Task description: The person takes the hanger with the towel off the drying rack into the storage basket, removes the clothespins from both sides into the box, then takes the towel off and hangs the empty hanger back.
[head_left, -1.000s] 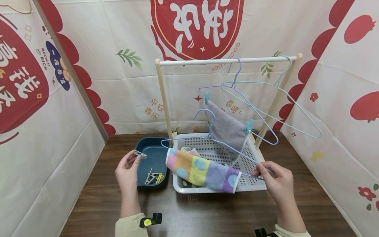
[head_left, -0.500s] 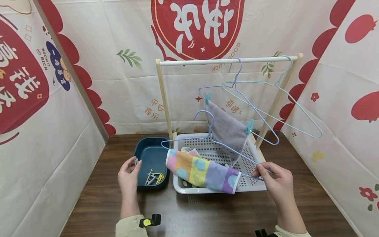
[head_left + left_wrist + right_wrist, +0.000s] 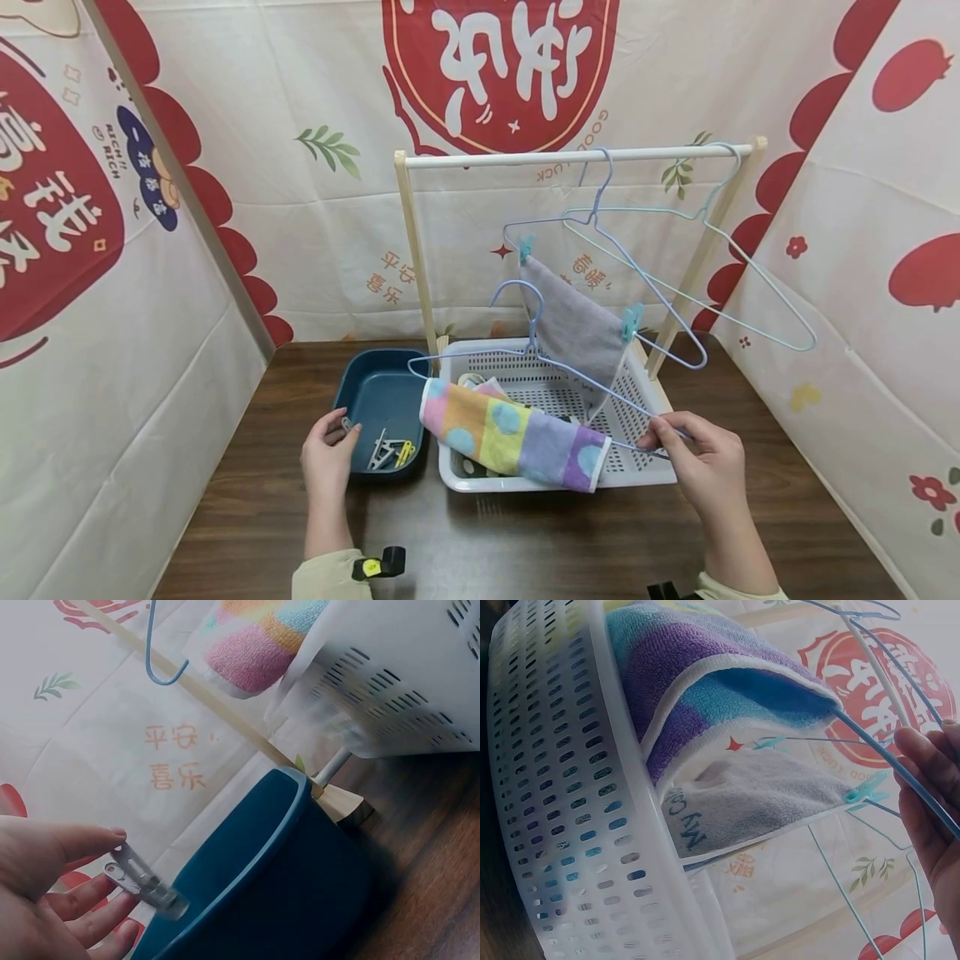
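Note:
My left hand [image 3: 327,454] pinches a pale grey clothespin [image 3: 146,883] between thumb and fingers, beside the left rim of the dark blue tray [image 3: 360,375]. In the head view the fingers partly cover this clothespin. With my right hand [image 3: 703,460] I hold the right end of a blue hanger [image 3: 533,332]. Over its bottom bar hangs a small towel [image 3: 517,433] in colourful blocks with blue dots, folded across it. The towel overlaps the front of the white basket [image 3: 555,482] in the head view.
Several clothespins [image 3: 390,452], grey and yellow, lie in the tray. Behind the basket stands a drying rack [image 3: 495,159] with two more hangers. A grey cloth [image 3: 573,321] is clipped to one by teal clothespins [image 3: 632,321]. Other cloth items lie inside the basket.
My left hand has come down slightly and turned, so the clothespin no longer points out to the right over the tray. My right hand, the hanger and the towel have hardly moved.

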### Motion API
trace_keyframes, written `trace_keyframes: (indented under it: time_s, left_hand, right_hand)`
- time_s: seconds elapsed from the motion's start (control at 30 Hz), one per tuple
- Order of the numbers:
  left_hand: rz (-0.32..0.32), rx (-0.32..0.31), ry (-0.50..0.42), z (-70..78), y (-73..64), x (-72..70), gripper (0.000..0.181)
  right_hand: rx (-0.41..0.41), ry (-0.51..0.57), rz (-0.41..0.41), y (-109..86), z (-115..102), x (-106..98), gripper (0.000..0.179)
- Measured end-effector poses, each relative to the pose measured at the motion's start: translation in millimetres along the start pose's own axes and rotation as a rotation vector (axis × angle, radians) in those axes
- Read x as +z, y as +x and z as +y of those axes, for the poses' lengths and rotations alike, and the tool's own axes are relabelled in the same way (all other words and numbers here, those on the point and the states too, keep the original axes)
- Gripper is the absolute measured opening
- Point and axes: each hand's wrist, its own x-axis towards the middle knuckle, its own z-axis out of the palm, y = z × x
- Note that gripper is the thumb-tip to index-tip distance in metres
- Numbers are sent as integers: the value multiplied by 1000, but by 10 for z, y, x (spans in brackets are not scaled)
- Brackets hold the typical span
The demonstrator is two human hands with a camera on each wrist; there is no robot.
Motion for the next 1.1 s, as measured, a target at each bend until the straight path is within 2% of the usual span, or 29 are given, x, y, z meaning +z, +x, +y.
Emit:
trace_keyframes:
  time_s: [0.3,0.47,0.67,0.83,1.1]
  left_hand:
    - [56,0,1,-11,-22,-65,39]
    - [54,13,-16,-5,-42,-90,39]
    - [32,16,-59,73,-86,-81,37]
    - [4,48,-92,197,-122,8,34]
    - [-72,130,-98,382,-219,261,29]
  right_hand:
    - [-39,5,-2,41,-58,-8,18]
    - [-104,-32,-2,76,-61,-21,21]
    - [-199,-77,-7,141,-70,-50,12]
    - [-247,-109,-10,196,-105,-84,13]
    - [-278,-120,-15,220,-112,-82,22]
